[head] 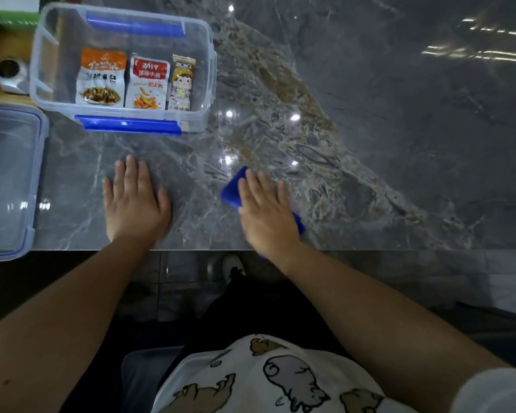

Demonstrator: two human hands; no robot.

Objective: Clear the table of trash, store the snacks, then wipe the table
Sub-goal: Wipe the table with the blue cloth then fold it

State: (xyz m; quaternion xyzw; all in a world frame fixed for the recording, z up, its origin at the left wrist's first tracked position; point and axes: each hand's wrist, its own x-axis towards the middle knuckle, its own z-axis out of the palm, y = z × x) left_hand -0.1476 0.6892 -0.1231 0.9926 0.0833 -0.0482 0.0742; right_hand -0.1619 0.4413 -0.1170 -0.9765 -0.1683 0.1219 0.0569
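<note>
My right hand (265, 210) lies flat, pressing a blue cloth (231, 192) onto the grey marble table (370, 129) near its front edge; most of the cloth is hidden under the palm. My left hand (134, 201) rests flat on the table to the left, fingers apart, holding nothing. At the back left stands a clear storage box (203, 84) with blue clips. Three snack packets lie inside it side by side: an orange one (100, 79), a red-and-white one (148, 83) and a narrow one with a cartoon face (181, 84).
The box's clear lid (9, 180) lies at the left edge of the table, partly overhanging the front. A wooden surface with a small silver object (9, 73) sits behind it. Below the table edge are a tiled floor and a dark bin (140, 380).
</note>
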